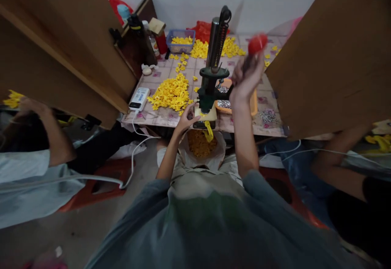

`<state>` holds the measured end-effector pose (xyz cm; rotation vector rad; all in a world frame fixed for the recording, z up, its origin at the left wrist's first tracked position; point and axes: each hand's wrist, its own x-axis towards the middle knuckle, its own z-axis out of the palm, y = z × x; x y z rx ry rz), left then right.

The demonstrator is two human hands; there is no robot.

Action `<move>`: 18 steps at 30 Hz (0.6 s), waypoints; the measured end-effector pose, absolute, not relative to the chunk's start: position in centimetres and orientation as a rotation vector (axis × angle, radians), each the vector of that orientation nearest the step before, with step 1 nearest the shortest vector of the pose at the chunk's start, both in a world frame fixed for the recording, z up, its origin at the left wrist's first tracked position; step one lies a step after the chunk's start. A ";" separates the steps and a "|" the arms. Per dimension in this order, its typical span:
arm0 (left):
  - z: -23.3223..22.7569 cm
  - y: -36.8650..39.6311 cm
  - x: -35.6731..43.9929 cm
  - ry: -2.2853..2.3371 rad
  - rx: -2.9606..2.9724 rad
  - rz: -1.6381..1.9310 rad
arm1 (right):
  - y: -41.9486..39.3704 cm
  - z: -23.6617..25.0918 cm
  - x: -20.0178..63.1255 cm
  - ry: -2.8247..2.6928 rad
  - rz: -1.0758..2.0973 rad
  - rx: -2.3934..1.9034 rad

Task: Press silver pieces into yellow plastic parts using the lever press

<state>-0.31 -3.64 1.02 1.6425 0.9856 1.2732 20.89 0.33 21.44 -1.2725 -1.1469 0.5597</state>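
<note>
The low table [171,116] carries everything, and it stands close in front of the seated person, so both arms reach it without leaning. On each side a large brown board [330,57] leans in like a wall between this place and the neighbours; a co-worker's arm [51,138] shows at the left edge, and another arm at the right, apart from the person's own hands.

The hand press [210,81] stands upright at the near edge of the table, directly above a bag [201,151] full of yellow parts in the person's lap. A yellow chute under the press points down into this bag (so a piece can probably fall into it by itself).

A heap of small yellow parts [172,93] lies just left of the press, near the left hand, and more lie farther back beside a blue basket [181,40]. An orange tray [253,104] with small metal pieces sits just right of the press, partly hidden behind the right forearm.

The right hand [246,79] is raised and closed around the lever under its red knob [257,42], which is blurred. The left hand [187,118] rests at the base of the press, fingers pinched together beside the small platform; whether a piece is between them cannot be told.
</note>
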 end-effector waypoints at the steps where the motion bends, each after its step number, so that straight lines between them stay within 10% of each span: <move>1: 0.9 -3.9 -0.5 0.991 1.636 1.269 | -2.5 20.1 20.9 -1.146 0.500 -1.267; 18: 0.7 -5.9 -5.3 1.480 1.759 1.416 | 1.0 6.5 32.2 -1.953 0.463 -1.997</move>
